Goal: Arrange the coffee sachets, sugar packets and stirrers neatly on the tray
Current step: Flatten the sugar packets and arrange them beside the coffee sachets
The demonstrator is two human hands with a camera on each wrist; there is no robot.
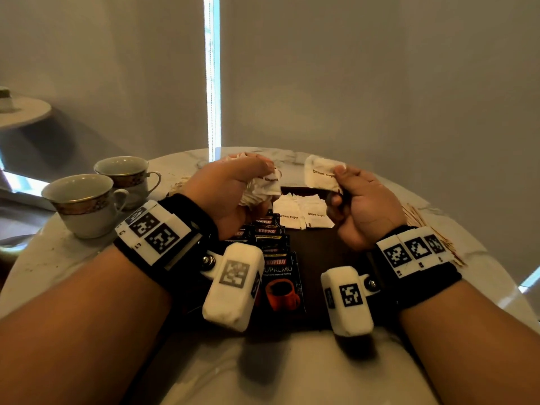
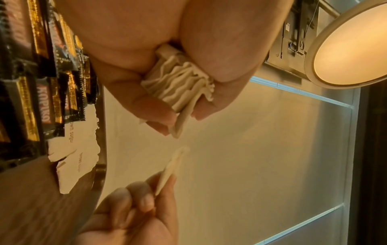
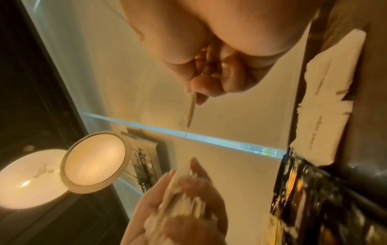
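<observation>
Coffee sachets (image 1: 274, 252) lie closest to us, black ones with red and gold print, lined up in a row that overlaps down the left part of the dark wooden tray (image 1: 318, 252). A little farther along the tray we see two white sugar packets (image 1: 302, 214) lying flat, side by side, just past the top of the coffee row. Above the tray we hold up both hands. Our left hand (image 1: 233, 191) is curled tight around a thick bunch of sugar packets (image 2: 178, 82), and we can see their wavy edges pressed together between the thumb and the fingers. Our right hand (image 1: 362, 200) pinches one single sugar packet (image 1: 323, 172) between the thumb and the fingers, up in the air and apart from the bunch. Wooden stirrers (image 1: 423, 226) lie on the white marble table (image 1: 58, 258), off to the right of the tray. Farther back on the left stand two cups (image 1: 99, 197) with gold bands, close together.
</observation>
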